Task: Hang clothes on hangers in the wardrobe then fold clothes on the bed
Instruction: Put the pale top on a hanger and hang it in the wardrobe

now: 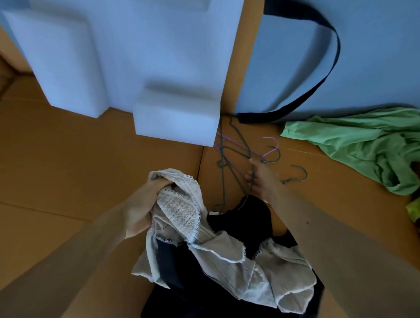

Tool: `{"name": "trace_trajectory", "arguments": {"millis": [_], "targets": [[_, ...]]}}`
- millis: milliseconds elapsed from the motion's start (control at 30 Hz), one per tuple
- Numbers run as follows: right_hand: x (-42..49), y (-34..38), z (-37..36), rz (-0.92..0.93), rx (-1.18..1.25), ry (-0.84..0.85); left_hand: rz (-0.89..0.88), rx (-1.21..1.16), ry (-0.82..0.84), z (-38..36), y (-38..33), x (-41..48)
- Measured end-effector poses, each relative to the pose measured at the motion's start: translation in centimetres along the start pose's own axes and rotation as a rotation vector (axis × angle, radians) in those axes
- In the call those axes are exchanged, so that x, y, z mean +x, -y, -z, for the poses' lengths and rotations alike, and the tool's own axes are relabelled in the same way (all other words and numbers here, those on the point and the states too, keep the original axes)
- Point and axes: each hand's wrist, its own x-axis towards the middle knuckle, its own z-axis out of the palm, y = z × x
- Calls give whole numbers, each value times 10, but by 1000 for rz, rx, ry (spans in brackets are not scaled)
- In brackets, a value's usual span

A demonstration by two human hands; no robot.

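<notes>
Of the two hands, the left hand (144, 204) grips a bunched beige lace garment (207, 242), fingers curled into the top of the fabric. The rest of it drapes down over a dark garment (242, 217) lying on the brown cardboard (61, 164). The right hand (261, 178) closes its fingers round the wires of a tangle of thin wire hangers (237, 153), dark and purple, just beyond the dark garment. A green garment (370, 143) lies crumpled at right, near a black strap (329, 59) and white foam blocks (176, 119)

Hangers (242, 150) lie right of the foam block (176, 119); a shirt (370, 143) farther right
</notes>
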Motion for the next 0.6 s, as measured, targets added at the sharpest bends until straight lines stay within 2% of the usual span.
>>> {"name": "trace_trajectory", "arguments": {"millis": [67,133,233,367,500,600], "targets": [[4,5,-3,-20,61,-11,-20,9,-11,-4,-9,-1],[-1,14,-5,-32,109,-100,-36,43,8,-7,-16,-5],[-22,32,0,-3,96,-211,11,36,106,-17,-29,-25],[-60,46,17,292,19,-346,-37,61,174,-28,-50,-49],[-115,60,41,597,-116,-379,-144,112,238,-44,-77,-87],[-166,77,65,765,-114,-378,-209,124,284,-57,-106,-133]]}}
